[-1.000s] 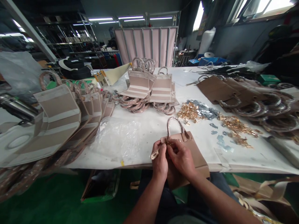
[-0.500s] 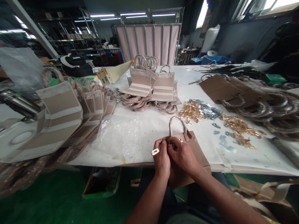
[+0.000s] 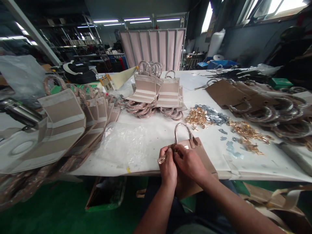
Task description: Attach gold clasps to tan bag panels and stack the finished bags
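A brown bag panel (image 3: 201,156) with a plastic-wrapped handle (image 3: 183,126) leans over the table's front edge. My left hand (image 3: 168,165) is closed at the panel's left upper edge, and a gold metal fitting (image 3: 161,160) sticks out from its fingers. Beside it my right hand (image 3: 188,161) has its fingertips pinched against the panel near the left hand; what they grip is hidden. A small shiny plate (image 3: 186,147) shows on the panel just above the right hand. Gold fittings (image 3: 196,116) and grey metal plates (image 3: 216,115) lie beyond the panel.
Striped bag panels (image 3: 64,120) stand at the left, with more (image 3: 146,87) at the back middle. Clear plastic (image 3: 124,143) lies left of my hands. Brown bags (image 3: 234,92) are piled at the right. A dark bin (image 3: 106,193) is below the table.
The gold fitting at my left hand has turned slightly. Both hands stay at the panel's upper edge, and the whole view has shifted a little.
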### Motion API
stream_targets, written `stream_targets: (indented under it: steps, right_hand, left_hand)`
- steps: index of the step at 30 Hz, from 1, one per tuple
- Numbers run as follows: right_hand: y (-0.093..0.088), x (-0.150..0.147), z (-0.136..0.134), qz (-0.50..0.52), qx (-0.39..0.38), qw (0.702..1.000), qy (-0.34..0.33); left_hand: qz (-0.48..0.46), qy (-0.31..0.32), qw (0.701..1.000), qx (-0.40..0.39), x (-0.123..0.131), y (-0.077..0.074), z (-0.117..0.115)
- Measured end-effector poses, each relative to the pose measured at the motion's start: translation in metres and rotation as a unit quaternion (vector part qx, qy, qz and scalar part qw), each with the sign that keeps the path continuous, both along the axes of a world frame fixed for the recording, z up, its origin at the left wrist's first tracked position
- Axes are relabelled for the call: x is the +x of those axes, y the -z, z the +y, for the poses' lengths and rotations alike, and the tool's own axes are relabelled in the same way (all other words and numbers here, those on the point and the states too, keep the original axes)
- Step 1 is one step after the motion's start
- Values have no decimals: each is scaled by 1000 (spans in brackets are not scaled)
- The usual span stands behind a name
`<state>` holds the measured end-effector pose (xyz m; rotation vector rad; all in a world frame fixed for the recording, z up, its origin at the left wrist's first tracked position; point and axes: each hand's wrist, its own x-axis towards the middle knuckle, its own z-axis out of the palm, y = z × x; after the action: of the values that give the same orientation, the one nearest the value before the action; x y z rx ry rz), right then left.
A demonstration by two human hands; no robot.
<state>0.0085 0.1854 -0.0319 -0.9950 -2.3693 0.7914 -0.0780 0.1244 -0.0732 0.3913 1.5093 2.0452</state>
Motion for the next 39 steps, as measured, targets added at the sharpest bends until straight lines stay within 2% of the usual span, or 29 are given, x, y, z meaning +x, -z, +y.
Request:
stream_targets:
  steps: [7, 11, 18, 26, 32, 39]
  right_hand:
    - [3, 1, -2, 24, -21, 999, 4]
    - [4, 1, -1, 66, -57, 996, 13]
    - [16, 2, -5, 122, -93, 987, 54]
    - [22, 1, -9, 142, -97, 982, 76]
    - [20, -6, -7, 108, -70, 988, 89]
    - [10, -12, 1, 91, -59, 993, 55]
  left_hand:
    - [26, 7, 999, -20, 0, -4, -2]
    - [19, 7, 1000, -15, 0, -4, -3]
    - [-4, 12, 1000, -13, 0, -2, -3]
    - [-8, 10, 1000, -18, -1, -1, -3]
    - [2, 15, 999, -36, -2, -7, -3]
    - [10, 34, 999, -20, -5, -7, -2]
